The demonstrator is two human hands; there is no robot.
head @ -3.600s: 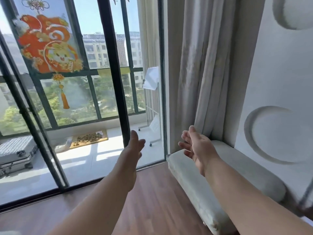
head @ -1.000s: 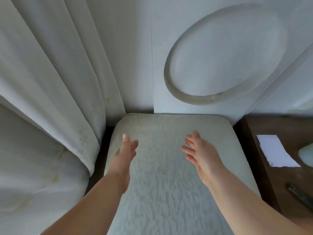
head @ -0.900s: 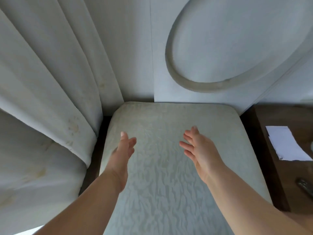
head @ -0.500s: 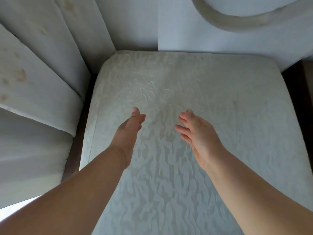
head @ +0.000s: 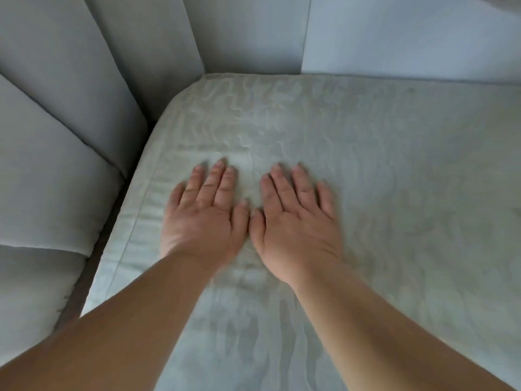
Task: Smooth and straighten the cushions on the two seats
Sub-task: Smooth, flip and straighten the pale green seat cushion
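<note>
**Both palms flat on the seat cushion**

The left hand (head: pixel 201 218) and the right hand (head: pixel 296 224) lie palm down, side by side, on the pale cushion (head: pixel 394 193). Neither hand grips anything: the fingers of each are stretched out and slightly fanned, pointing toward the far edge, and the two thumbs meet, tips touching or almost touching, in the narrow gap between the hands. Both bare forearms run back from the wrists to the near corners of the view, the left one in deeper shade than the right.

The hands rest left of the cushion's middle, nearer its left edge than its right. The fabric under and around them has a raised, wavy woven pattern; just beyond the fingertips it shows small ripples and creases, and a seam or piped border runs along the left edge of the cushion, from the rounded far-left corner toward the near side. The cushion fills most of the frame and runs out of view on the right and near sides.

To the left, thick folds of a pale curtain (head: pixel 64 131) hang down beside the cushion, with a dark gap between them. Along the far edge the cushion meets a plain pale wall (head: pixel 394 35).
</note>
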